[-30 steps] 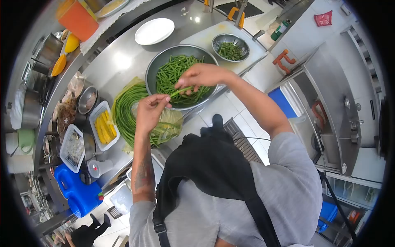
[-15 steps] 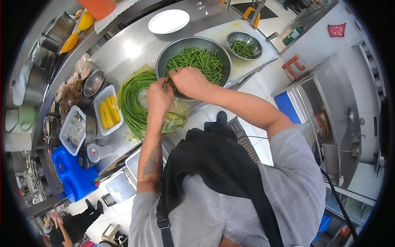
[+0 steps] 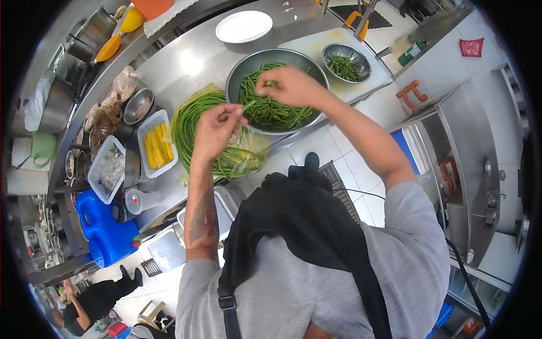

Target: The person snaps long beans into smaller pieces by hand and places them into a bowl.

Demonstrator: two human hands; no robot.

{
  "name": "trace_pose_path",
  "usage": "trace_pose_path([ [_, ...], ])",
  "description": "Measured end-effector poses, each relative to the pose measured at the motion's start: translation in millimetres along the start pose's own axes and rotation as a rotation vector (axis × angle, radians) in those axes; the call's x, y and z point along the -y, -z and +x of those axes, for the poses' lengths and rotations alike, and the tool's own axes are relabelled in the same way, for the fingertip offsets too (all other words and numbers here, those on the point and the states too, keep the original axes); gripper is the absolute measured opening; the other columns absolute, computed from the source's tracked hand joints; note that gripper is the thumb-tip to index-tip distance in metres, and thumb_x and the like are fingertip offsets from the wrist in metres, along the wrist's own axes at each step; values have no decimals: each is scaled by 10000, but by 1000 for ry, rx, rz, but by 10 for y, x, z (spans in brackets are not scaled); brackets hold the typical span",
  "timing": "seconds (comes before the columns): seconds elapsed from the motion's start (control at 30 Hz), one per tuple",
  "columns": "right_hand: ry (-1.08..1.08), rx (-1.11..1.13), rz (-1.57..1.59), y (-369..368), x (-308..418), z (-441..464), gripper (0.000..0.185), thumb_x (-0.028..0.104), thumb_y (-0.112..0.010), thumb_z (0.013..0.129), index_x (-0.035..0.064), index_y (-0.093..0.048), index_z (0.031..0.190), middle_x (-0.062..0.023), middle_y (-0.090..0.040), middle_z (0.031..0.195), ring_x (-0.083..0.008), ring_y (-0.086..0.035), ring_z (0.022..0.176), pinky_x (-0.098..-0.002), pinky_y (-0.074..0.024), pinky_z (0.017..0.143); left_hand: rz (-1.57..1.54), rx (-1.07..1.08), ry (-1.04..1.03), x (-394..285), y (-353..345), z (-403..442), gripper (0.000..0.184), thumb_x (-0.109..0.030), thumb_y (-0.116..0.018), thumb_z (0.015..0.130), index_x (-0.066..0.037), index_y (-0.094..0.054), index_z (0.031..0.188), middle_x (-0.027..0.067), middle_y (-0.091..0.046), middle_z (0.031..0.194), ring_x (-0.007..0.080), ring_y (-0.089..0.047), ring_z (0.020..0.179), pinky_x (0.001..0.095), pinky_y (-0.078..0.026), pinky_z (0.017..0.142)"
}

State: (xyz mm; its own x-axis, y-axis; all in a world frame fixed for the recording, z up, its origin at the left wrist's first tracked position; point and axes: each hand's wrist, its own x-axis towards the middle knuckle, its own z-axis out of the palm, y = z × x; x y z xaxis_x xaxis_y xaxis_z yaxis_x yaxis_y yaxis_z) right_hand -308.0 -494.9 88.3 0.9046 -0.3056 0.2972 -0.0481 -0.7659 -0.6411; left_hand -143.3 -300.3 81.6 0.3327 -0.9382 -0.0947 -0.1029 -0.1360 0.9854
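A large metal bowl (image 3: 234, 76) of cut green beans (image 3: 282, 110) stands at the counter's front edge. Over its left rim, my left hand (image 3: 220, 127) pinches a green bean piece (image 3: 249, 105) between thumb and fingertips. My right hand (image 3: 288, 86) is above the beans, its fingers closed around a small green piece (image 3: 272, 83). Left of the bowl, a coil of long green beans (image 3: 189, 127) lies in a yellowish plastic bag (image 3: 248, 152), partly behind my left hand.
A smaller bowl of beans (image 3: 346, 66) sits on a white board (image 3: 316, 42), near a white plate (image 3: 244, 26). To the left are a basket of yellow pieces (image 3: 157, 147), another basket (image 3: 107, 172) and a blue jug (image 3: 104, 229). A person (image 3: 93, 302) is at lower left.
My hands, which were together at the bowl's rim half a second ago, are now apart, the right one farther over the beans. The whole view has shifted.
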Motion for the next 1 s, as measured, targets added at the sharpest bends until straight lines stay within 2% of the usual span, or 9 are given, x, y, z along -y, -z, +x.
trace_pose_path([
  [0.1, -195, 70, -36, 200, 127, -56, 256, 289, -723, 870, 89, -731, 1030, -113, -749, 953, -320, -704, 852, -390, -542, 763, 85, 4, 3, 104, 94, 30, 209, -176, -638, 981, 17, -706, 1021, 34, -711, 788, 29, -517, 609, 197, -417, 563],
  [0.17, 183, -58, -159, 36, 141, -33, 263, 298, -728, 865, 94, -734, 1031, -117, -747, 969, -329, -704, 892, -420, -543, 799, 128, 16, -11, 136, 59, 72, 213, -182, -637, 983, 17, -704, 1011, 33, -710, 781, 32, -513, 602, 200, -416, 555],
  [0.3, -77, 226, -272, -6, 302, -10, 335, 311, -746, 824, 127, -744, 1104, -119, -742, 970, -354, -686, 912, -467, -520, 829, 3, 48, -20, 137, -3, 104, 198, -173, -641, 979, 10, -713, 1003, 26, -709, 773, 31, -495, 579, 203, -398, 531],
  [0.47, 50, 155, -189, 4, 220, -84, 231, 245, -704, 859, 74, -749, 1009, -120, -732, 918, -326, -686, 892, -436, -534, 800, 12, 44, 83, 198, 65, 29, 182, -157, -647, 974, 8, -719, 999, 24, -710, 770, 28, -490, 575, 195, -392, 535],
  [0.63, 146, 203, -434, -309, 323, -62, 161, 212, -650, 890, 77, -731, 926, -119, -702, 828, -307, -664, 823, -423, -527, 735, 174, -80, -120, 274, -122, 66, 162, -147, -660, 967, 2, -723, 979, 9, -701, 762, 17, -510, 607, 185, -389, 550],
  [0.73, -111, 103, -27, -402, 210, -55, 178, 224, -625, 922, 71, -716, 909, -133, -687, 805, -278, -662, 807, -400, -516, 697, -138, -88, -86, 318, -81, 100, 154, -146, -667, 966, -2, -721, 967, 12, -708, 768, 22, -547, 635, 191, -402, 560],
  [0.8, -543, 71, 723, -395, 39, 0, 230, 274, -628, 944, 58, -703, 917, -109, -697, 825, -262, -667, 805, -404, -508, 688, -147, -146, -112, 291, -166, 156, 154, -147, -666, 969, -1, -719, 964, 18, -710, 769, 27, -558, 642, 194, -408, 569],
  [0.93, -571, -151, 868, -195, -532, 137, 281, 311, -655, 938, 55, -714, 1040, -110, -735, 977, -262, -693, 892, -402, -525, 745, -145, -240, -151, 336, -255, 217, 173, -159, -669, 972, 8, -713, 974, 30, -713, 778, 30, -550, 635, 191, -409, 588],
  [1.0, -439, 178, -332, 41, -552, 136, 350, 294, -676, 913, 51, -698, 1163, -97, -741, 1074, -240, -694, 1030, -379, -526, 877, -125, -237, -101, 370, -247, 225, 179, -160, -668, 972, 13, -713, 980, 34, -714, 784, 28, -536, 625, 192, -406, 585],
])
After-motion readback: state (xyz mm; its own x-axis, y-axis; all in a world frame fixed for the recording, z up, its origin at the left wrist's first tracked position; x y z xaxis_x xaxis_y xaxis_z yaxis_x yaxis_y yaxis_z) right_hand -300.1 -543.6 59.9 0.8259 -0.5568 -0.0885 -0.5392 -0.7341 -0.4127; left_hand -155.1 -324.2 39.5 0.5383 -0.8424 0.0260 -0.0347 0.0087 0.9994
